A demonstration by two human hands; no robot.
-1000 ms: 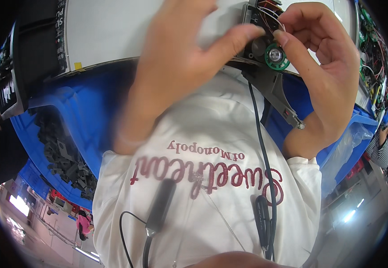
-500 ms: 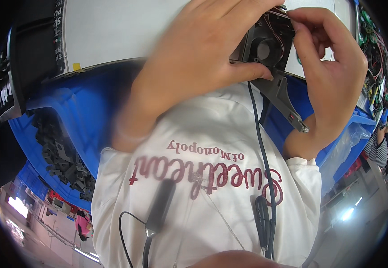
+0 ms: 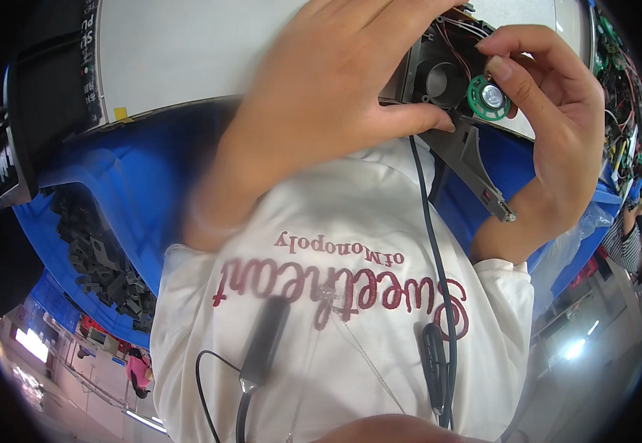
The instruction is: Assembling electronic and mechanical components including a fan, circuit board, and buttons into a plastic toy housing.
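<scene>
My left hand [image 3: 321, 103] is closed around a dark grey plastic housing [image 3: 439, 59], its thumb pressed along the near edge. The housing has a round recess, thin wires inside and a long bracket-like arm [image 3: 467, 159] pointing toward me. At the housing's right side, my right hand [image 3: 557, 111] pinches a small round speaker [image 3: 489, 98] with a green rim and silvery centre. Its thumb and forefinger are at the speaker's upper edge. Red and white wires [image 3: 472, 31] run through the housing's upper part. My left fingertips are cut off by the top edge.
A white tabletop [image 3: 181, 52] lies beyond my hands, with a yellow patch at its edge. Blue bins [image 3: 125, 199] stand close to me; the left one holds dark plastic parts [image 3: 99, 258]. Tangled wires and green parts [image 3: 627, 111] are heaped at right. A black cable [image 3: 433, 229] crosses my shirt.
My right hand has turned and drawn slightly down from the housing's upper right edge. The green speaker, mostly hidden before, now shows below its fingertips. My left hand keeps its hold.
</scene>
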